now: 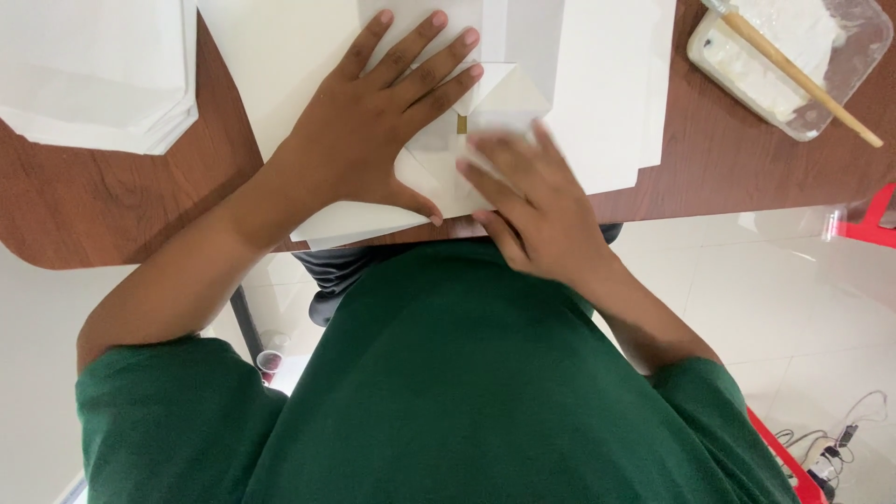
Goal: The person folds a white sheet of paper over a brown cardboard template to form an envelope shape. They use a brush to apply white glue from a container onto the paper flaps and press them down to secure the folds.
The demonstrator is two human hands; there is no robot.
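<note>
So both hands are flat on a folded white paper piece [467, 140], looks like an envelope being made, sitting near the table edge closest to the person. The left hand [373, 121] is spread open, palm down, fingers pointing toward 1 o'clock, pinning the paper without gripping it. The right hand [532, 205] sits at about 4 o'clock from the left one, fingers stretched out and pressing on the fold, a bit blurred, not clenched around anything. There's a tiny brownish-gold square [461, 123] on the paper, right between the two sets of fingertips.

Under it lie larger white sheets [597, 84] on the brown wooden table [112, 196]. A stack of white paper [93, 75] sits at 10 o'clock. At 2 o'clock there's a clear plastic tray [793, 56] of white paste with a wooden-handled brush [803, 79] lying across it.
</note>
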